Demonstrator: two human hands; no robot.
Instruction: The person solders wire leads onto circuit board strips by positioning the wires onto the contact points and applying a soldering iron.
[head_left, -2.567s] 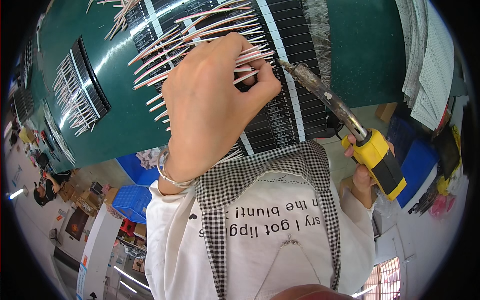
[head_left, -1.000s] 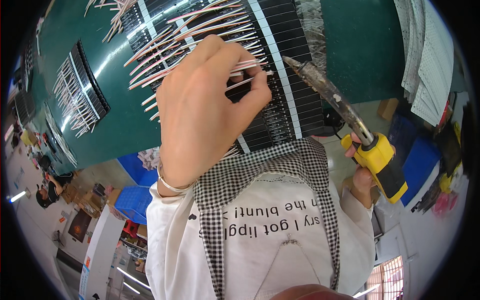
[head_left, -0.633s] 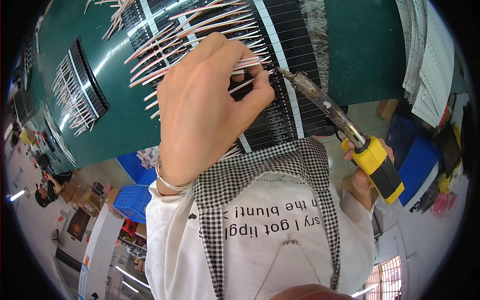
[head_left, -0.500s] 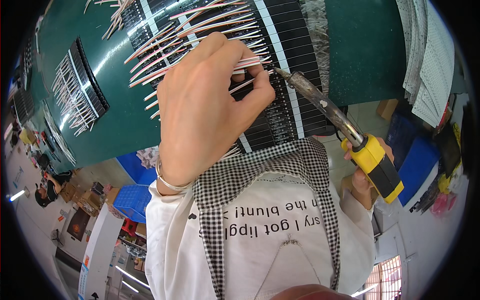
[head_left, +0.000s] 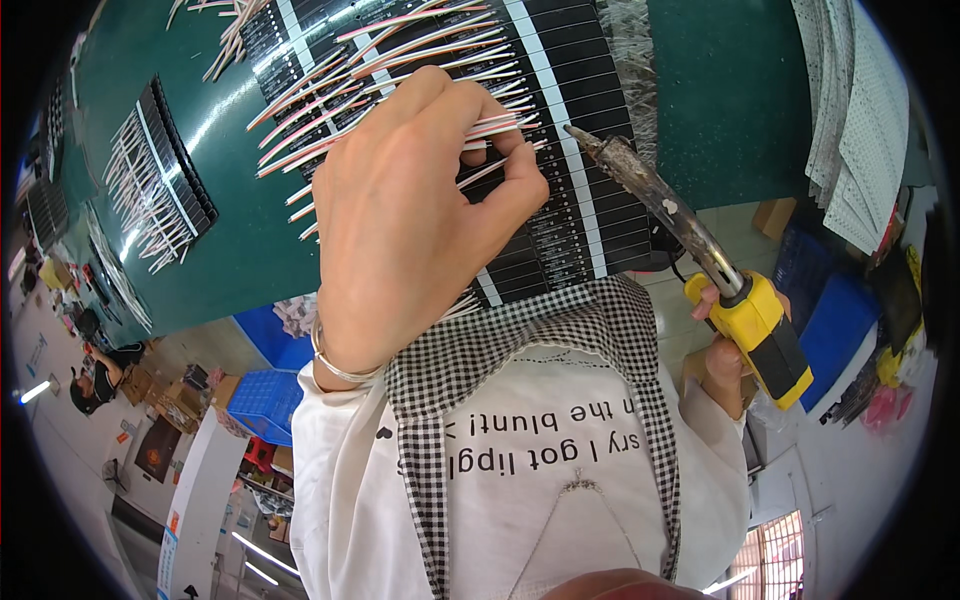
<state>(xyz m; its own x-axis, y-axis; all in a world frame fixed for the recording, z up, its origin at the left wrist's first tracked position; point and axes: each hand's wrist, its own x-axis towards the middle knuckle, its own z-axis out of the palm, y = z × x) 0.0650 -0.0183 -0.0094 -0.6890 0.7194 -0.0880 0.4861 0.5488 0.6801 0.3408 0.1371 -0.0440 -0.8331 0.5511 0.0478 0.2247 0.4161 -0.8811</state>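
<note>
While the left hand (head_left: 405, 215) pinches wires (head_left: 497, 127) inside the bench's (head_left: 725, 110) near edge — likely bendy, best tip-held — the right hand (head_left: 723, 368) clasps a soldering iron (head_left: 708, 248).

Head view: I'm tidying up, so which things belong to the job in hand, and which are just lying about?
Job in hand:
- wires, pinched by left hand
- soldering iron, in right hand
- black panel beneath

Apparently just lying about:
- perforated white sheets
- blue crate
- cardboard box

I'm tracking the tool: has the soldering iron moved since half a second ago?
Yes, rightward: the soldering iron now has its tip over the pale stripe on the black boards; before, it lay left of that stripe.
</note>
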